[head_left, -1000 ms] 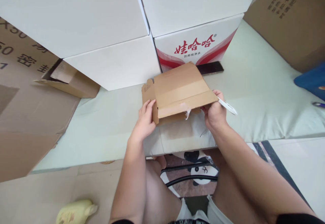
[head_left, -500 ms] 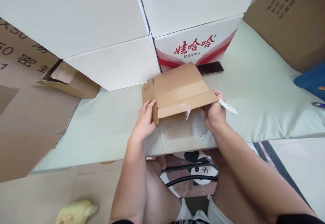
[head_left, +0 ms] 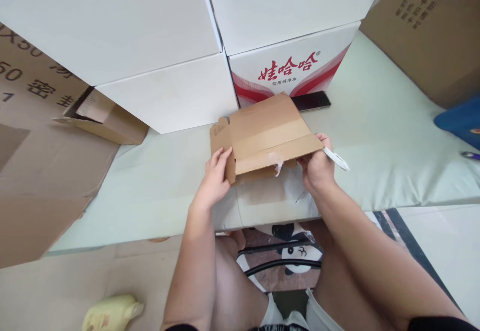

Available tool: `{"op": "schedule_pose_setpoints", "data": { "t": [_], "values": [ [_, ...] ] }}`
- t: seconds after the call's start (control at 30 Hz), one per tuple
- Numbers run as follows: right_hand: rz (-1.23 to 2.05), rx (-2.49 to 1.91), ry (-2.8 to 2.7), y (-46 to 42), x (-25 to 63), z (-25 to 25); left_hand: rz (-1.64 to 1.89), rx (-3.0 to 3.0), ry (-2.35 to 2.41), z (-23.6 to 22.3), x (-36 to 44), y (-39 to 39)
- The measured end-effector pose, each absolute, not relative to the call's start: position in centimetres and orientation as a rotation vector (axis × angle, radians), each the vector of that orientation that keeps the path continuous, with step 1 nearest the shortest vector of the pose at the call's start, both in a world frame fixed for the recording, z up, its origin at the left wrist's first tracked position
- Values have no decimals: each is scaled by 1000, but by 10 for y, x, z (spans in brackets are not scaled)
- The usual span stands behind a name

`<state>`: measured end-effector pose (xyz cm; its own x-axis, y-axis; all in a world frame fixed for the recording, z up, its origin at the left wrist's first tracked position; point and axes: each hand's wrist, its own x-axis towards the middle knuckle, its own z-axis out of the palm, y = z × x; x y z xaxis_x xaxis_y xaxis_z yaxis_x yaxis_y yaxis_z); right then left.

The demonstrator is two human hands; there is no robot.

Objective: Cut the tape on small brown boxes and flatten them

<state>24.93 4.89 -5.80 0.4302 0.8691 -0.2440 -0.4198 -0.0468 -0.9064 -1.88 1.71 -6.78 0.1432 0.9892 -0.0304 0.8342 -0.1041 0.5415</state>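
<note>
A flattened brown cardboard box (head_left: 268,126) lies tilted over the pale green cloth, its near edge raised and a torn strip of clear tape (head_left: 278,167) hanging from it. On the box's left side flap, my left hand (head_left: 216,173) closes with its fingers over the cardboard. At the right near corner, my right hand (head_left: 318,166) is closed on the edge, some fingers hidden beneath. A slim white tool (head_left: 336,159), possibly a box cutter, sticks out to the right of that hand. Just behind the box rests a dark phone (head_left: 311,101).
White cartons (head_left: 157,96) are stacked behind, one with red lettering (head_left: 288,68). Large brown cartons stand left (head_left: 48,136) and right (head_left: 431,36). A small open carton (head_left: 112,123), a blue object (head_left: 459,121) and a pen (head_left: 470,155) lie about. A yellow bottle (head_left: 112,313) is on the floor.
The cardboard box and both hands appear shifted very slightly to the right. Both hands keep the same hold.
</note>
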Motion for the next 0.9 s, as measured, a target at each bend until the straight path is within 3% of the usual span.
{"op": "schedule_pose_setpoints", "data": {
  "t": [0.27,0.5,0.7,0.9],
  "values": [
    [1075,-1112,-466,51,250,-56,335,1968,1711,-63,-20,17],
    [1236,-877,-386,51,242,-59,367,1956,1719,-69,-15,17],
    [1346,-849,-548,41,232,-59,373,1967,1696,-72,-12,18],
    [1255,-867,-831,32,228,-62,344,1939,1730,-70,-7,18]
  ]
}}
